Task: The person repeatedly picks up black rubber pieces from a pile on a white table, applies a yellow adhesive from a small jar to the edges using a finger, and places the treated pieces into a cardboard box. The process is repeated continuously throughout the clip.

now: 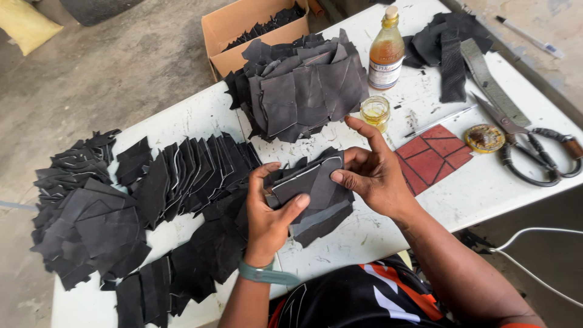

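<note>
Leather pieces [313, 191], a small black stack, sit pinched between both my hands just in front of the big heap [300, 91] on the white table [486, 182]. My left hand [270, 212] is closed around the stack's near edge, thumb on top; my right hand [373, 173] presses its far edge with thumb and fingers, the forefinger lifted free. To do this well, I judge I should keep the edges squared, grip lightly so the pieces slide, and peel only the top one.

Right of the heap I count one amber bottle [385, 51], one small jar [375, 112] of yellow liquid, one round tin [484, 138], one pair of scissors [528, 152] and one red sheet [432, 155]. Behind the heap stands one cardboard box [243, 30]. Left of it lie too many fanned black pieces [121, 206] to count.
</note>
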